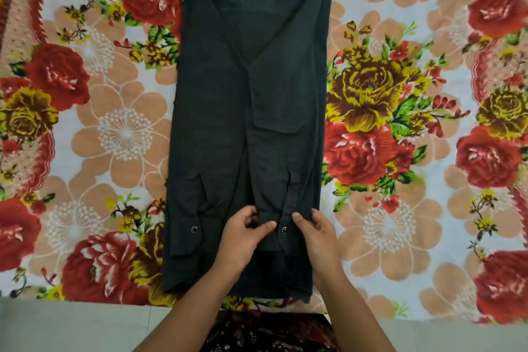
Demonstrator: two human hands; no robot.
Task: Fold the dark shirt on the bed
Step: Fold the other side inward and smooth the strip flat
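The dark shirt (pixel 251 100) lies flat on the bed as a long narrow rectangle, collar at the far end. Both sides are turned in, and the two sleeves run down its middle. Each sleeve ends in a cuff with a shiny snap button. My left hand (pixel 243 234) and my right hand (pixel 314 231) rest close together on the right cuff (pixel 283 233) near the shirt's lower end. Both hands pinch the cuff's fabric between thumb and fingers. The left cuff (pixel 194 228) lies untouched beside them.
A floral bedsheet (pixel 400 123) with red, yellow and peach flowers covers the bed on both sides of the shirt. The bed's near edge (pixel 71 303) runs along the bottom, with pale floor (pixel 71 328) below it. My patterned clothing (pixel 265 334) shows between my forearms.
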